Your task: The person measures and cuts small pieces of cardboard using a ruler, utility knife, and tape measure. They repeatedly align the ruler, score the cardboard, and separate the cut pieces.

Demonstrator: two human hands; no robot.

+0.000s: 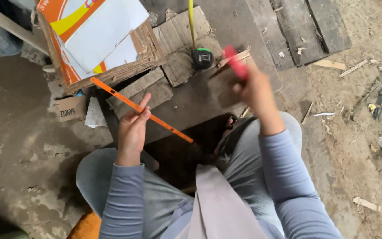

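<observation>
Head view: left hand (132,128) pinched a long orange flat ruler (140,109) above the grey board (191,95); right hand (255,90) closed round a blurred red pencil-like tool (235,62), beside the black-and-green tape measure (203,58).

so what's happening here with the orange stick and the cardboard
A seated person holds a thin orange strip in the left hand, slanted over cardboard pieces on the floor. The right hand grips a red tool, blurred. A tape measure lies on the cardboard, its yellow tape pulled out.
</observation>
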